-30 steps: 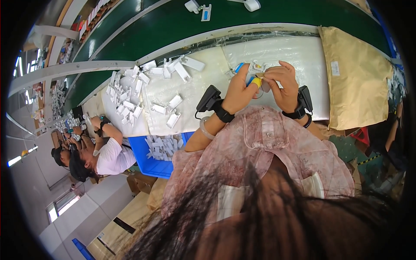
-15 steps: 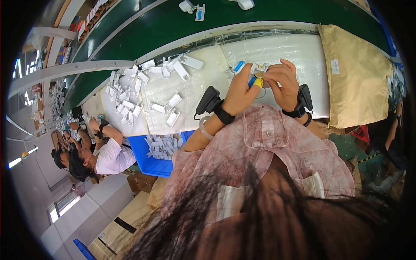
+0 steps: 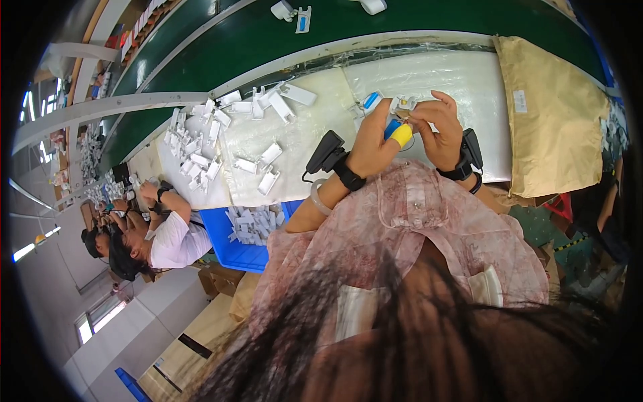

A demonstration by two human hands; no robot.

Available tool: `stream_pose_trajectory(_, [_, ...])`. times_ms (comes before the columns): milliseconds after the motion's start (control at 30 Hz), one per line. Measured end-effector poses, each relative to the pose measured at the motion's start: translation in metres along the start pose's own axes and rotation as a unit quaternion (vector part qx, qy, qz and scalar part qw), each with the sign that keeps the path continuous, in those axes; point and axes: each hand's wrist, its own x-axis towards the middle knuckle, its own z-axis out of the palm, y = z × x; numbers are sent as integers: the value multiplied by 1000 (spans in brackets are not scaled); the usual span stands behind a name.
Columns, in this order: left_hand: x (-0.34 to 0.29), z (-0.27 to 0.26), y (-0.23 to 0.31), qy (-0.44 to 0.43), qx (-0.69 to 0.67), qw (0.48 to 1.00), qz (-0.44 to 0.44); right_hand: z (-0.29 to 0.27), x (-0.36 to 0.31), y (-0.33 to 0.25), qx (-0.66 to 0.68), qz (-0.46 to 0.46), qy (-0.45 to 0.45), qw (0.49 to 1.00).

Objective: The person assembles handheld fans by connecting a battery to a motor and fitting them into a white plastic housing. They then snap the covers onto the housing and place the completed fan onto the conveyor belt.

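Observation:
My left hand is closed around a small white plastic part with a metallic bit in it. A yellow cover with blue beside it shows at the left thumb. My right hand comes in from the other side, thumb and forefinger pinched together against the part, its other fingers partly raised. Whatever sits in that pinch is too small to make out. Just beyond the left fingers, a white piece with a blue insert shows; whether it is held or lies on the table is unclear.
Many white plastic housings lie heaped on the left of the covered table. A blue bin of white parts stands below. Brown wrapping paper covers the right end. Beyond runs a green conveyor. Co-workers sit at left.
The left thumb with its yellow cover has shifted slightly right and turned. The white part between my hands shows a little more. The pieces on the conveyor have moved slightly left.

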Motion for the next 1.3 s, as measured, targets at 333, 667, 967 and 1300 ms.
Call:
stream_pose_trajectory(333, [-4,4,-6,23,43,998,-43,-3,3,-2,-10,-8,-23,1000])
stream_pose_trajectory(667, [-5,7,-9,47,62,996,-36,-2,2,-2,-12,-15,-28,999])
stream_pose_trajectory(967, [3,0,-8,56,103,993,-30,7,4,2,-35,-36,-32,998])
stream_pose_trajectory(1300, [45,-38,-72,63,53,995,52,34,14,65,3,54,-61,997])
